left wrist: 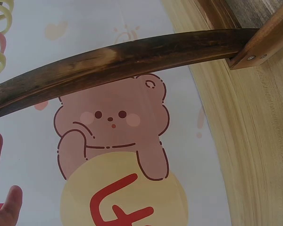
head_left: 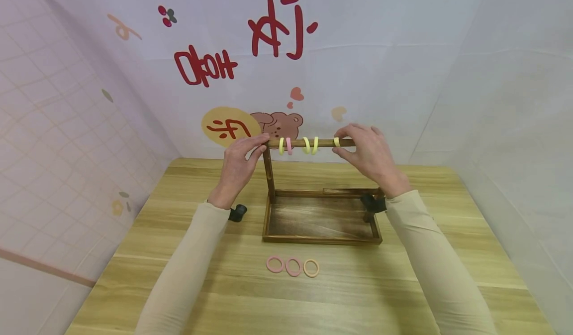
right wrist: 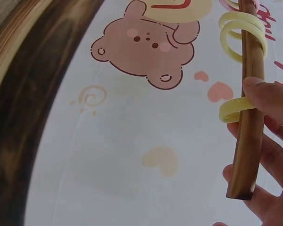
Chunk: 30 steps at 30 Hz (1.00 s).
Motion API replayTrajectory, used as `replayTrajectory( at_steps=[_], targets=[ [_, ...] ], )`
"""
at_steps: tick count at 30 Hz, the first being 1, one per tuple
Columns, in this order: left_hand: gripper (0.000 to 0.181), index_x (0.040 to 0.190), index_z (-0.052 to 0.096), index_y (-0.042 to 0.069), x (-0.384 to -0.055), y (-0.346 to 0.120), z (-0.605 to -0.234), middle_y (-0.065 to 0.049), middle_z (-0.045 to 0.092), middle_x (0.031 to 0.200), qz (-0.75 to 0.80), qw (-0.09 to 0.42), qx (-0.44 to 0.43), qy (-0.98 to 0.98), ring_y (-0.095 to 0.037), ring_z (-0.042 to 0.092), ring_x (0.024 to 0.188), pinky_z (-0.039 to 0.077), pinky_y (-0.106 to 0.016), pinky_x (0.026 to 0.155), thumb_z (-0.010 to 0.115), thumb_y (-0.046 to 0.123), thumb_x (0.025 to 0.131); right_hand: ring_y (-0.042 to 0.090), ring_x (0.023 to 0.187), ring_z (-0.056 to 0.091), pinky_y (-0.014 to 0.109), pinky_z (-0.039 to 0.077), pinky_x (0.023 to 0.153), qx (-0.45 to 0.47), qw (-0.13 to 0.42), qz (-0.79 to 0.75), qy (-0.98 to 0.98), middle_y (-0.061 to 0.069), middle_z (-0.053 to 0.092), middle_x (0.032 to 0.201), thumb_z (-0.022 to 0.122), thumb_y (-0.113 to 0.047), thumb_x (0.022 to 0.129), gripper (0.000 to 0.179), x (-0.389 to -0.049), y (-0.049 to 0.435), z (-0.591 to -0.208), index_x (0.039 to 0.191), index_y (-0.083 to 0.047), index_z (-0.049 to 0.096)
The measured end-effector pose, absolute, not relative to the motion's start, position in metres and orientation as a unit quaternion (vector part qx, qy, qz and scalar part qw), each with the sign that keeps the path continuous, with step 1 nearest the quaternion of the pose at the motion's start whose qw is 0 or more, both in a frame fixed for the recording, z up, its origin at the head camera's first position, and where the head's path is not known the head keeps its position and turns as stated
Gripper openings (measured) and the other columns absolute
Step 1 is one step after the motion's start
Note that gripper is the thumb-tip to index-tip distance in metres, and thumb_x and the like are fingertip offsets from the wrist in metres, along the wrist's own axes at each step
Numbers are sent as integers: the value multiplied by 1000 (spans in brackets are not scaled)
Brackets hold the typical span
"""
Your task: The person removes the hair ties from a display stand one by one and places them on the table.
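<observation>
A dark brown wooden stand (head_left: 270,175) has a post rising at its left and a horizontal bar (head_left: 326,142) reaching right from the top. My left hand (head_left: 237,163) is at the bar's left end, index finger and thumb pinching the corner. With thumb and fingers, my right hand (head_left: 369,151) pinches a yellow ring (right wrist: 230,111) that is round the bar close to its free right end. Farther left on the bar hang several rings, among them a pink ring (head_left: 289,146) and a yellow ring (head_left: 306,145).
Two pink rings (head_left: 275,257) and a pale orange ring (head_left: 311,261) lie flat on the wooden table (head_left: 215,285) in front of the stand's tray base (head_left: 322,240). Behind stands a white printed backdrop (head_left: 380,66) with a cartoon bear.
</observation>
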<state>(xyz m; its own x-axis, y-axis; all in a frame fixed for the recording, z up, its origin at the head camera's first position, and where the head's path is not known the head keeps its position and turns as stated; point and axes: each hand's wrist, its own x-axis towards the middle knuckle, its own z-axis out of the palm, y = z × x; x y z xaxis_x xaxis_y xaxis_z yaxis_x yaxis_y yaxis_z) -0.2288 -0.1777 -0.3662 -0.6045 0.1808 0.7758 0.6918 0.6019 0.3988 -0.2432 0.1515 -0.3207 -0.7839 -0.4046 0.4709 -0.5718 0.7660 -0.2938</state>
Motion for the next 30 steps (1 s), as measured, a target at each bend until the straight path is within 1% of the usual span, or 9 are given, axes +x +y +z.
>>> replayTrajectory(
  at_steps=[2, 7, 9, 14, 16, 21, 23, 30],
  targets=[
    [27, 123, 75, 3, -229, -178, -366, -10, 74, 125, -358, 356, -267, -821, -31, 71, 106, 55, -44, 94, 72, 7, 97, 33, 119, 63, 70, 31, 112, 264, 194, 218, -919, 8, 72, 118, 84, -23, 90, 30, -243, 153, -321, 114, -11, 72],
    [27, 123, 75, 2, -228, -178, -366, -10, 74, 124, -360, 356, -266, -820, -31, 71, 105, 55, -45, 92, 73, 6, 96, 31, 115, 64, 65, 36, 107, 266, 197, 225, -916, 7, 73, 117, 85, -22, 90, 31, -243, 156, -320, 115, -10, 72],
    [27, 122, 75, 1, -228, -178, -366, -11, 74, 124, -360, 357, -266, -820, -32, 71, 105, 55, -45, 92, 73, 6, 96, 31, 116, 64, 64, 37, 106, 266, 194, 226, -917, 8, 73, 119, 84, -22, 90, 33, -242, 156, -320, 117, -10, 72],
    [27, 122, 75, 1, -227, -177, -365, -11, 74, 124, -358, 357, -266, -821, -31, 71, 103, 56, -45, 90, 73, 6, 96, 31, 127, 59, 64, 36, 108, 271, 176, 211, -923, 8, 71, 128, 82, -26, 92, 42, -241, 154, -318, 129, -11, 70],
    [28, 123, 75, 2, -227, -177, -365, -10, 74, 124, -357, 356, -265, -822, -31, 71, 103, 56, -44, 90, 73, 6, 95, 31, 129, 58, 63, 36, 108, 274, 171, 204, -924, 7, 71, 130, 82, -27, 92, 43, -241, 151, -318, 132, -13, 70],
    [28, 123, 75, 3, -227, -178, -365, -10, 74, 124, -357, 353, -265, -823, -31, 71, 105, 55, -45, 92, 73, 5, 96, 32, 124, 59, 64, 37, 104, 278, 165, 198, -925, 4, 74, 121, 83, -29, 91, 44, -241, 145, -316, 131, -15, 70],
    [28, 123, 75, 2, -227, -178, -366, -10, 74, 124, -357, 353, -265, -823, -31, 71, 105, 55, -45, 93, 73, 6, 96, 33, 125, 58, 64, 38, 103, 279, 163, 194, -926, 4, 75, 118, 83, -30, 91, 44, -241, 142, -315, 131, -15, 70],
    [27, 122, 76, 2, -227, -178, -364, -11, 74, 124, -361, 356, -267, -819, -31, 72, 106, 55, -45, 94, 73, 5, 95, 34, 131, 54, 65, 35, 106, 277, 155, 179, -931, 5, 73, 124, 84, -36, 89, 52, -241, 134, -314, 133, -15, 69]
  ],
)
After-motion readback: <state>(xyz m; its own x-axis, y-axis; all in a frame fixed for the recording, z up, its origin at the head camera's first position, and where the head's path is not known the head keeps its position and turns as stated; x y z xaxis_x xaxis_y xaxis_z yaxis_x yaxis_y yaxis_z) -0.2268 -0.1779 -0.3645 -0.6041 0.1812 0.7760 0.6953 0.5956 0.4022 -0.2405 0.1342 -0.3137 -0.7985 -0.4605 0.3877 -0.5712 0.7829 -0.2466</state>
